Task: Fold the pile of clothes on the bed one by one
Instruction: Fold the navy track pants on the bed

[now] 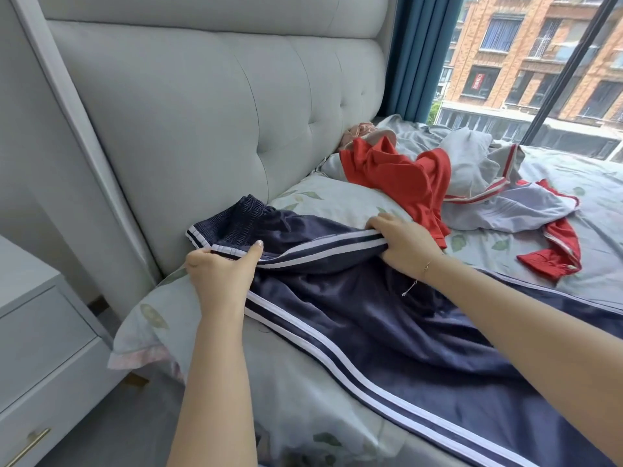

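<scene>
1. The navy pants (387, 332) lie stretched across the bed (573, 183) from the waistband at 10 o'clock down to 5 o'clock, over a leaf-print pillow (161, 318). They look chosen as the piece in hand, apart from the pile.
2. The left hand (219, 274) pinches the striped side seam just below the waistband, thumb on top and fingers curled under. That hold seems meant to anchor the top end.
3. The right hand (404, 244), toward 1 o'clock, grasps the same white-striped edge farther along, fingers curled over a bunched ridge of cloth. A thin bracelet (423, 269) hangs at that wrist.
4. Both hands on one seam, apart from each other, suggests the edge is being pulled taut so one leg can lie flat on the other; the first fold is not yet made.
5. The rest of the pile waits at 1 to 2 o'clock: a red top (404, 176), a grey-and-red jacket (505, 207) and something pink (364, 133) against the headboard (219, 112). All are crumpled and unfolded, so the task looks early.
6. A nightstand (37, 348) stands at 8 o'clock, beside the bed.
</scene>
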